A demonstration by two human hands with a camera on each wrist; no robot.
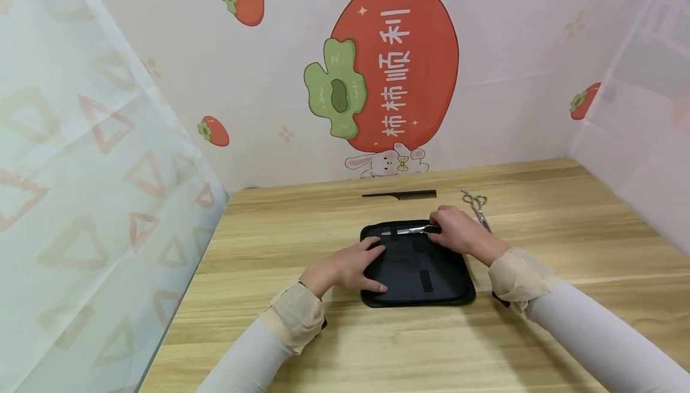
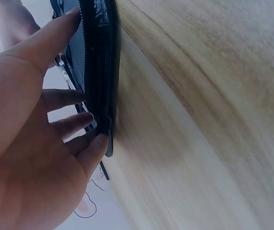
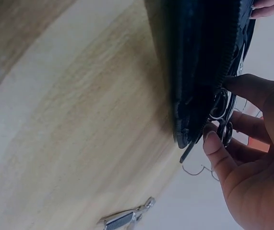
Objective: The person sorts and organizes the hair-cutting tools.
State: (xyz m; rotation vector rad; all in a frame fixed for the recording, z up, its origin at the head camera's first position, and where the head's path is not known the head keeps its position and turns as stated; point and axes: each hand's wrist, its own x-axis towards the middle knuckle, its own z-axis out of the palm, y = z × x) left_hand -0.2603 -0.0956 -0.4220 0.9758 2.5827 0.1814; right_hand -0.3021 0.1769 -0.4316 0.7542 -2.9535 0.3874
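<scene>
The black zip case (image 1: 399,270) lies flat on the wooden table (image 1: 242,297), inner face up. Inside it, 1 pair of silver scissors (image 1: 408,231) crosses the upper part, tips toward 11 o'clock and handles toward 1 o'clock, with a dark loop (image 1: 393,235) around the blades. At 5 o'clock on the lining sits 1 dark strip (image 1: 426,281). The right hand (image 1: 458,231), at 1 o'clock, has its fingers curled about the black ring handles. The left hand (image 1: 350,266) rests on the 9 o'clock rim, thumb and fingers spread wide. Outside the case, the black comb (image 1: 417,195) lies at 12 o'clock, and the toothed shears (image 1: 478,207) between 1 and 2 o'clock.
</scene>
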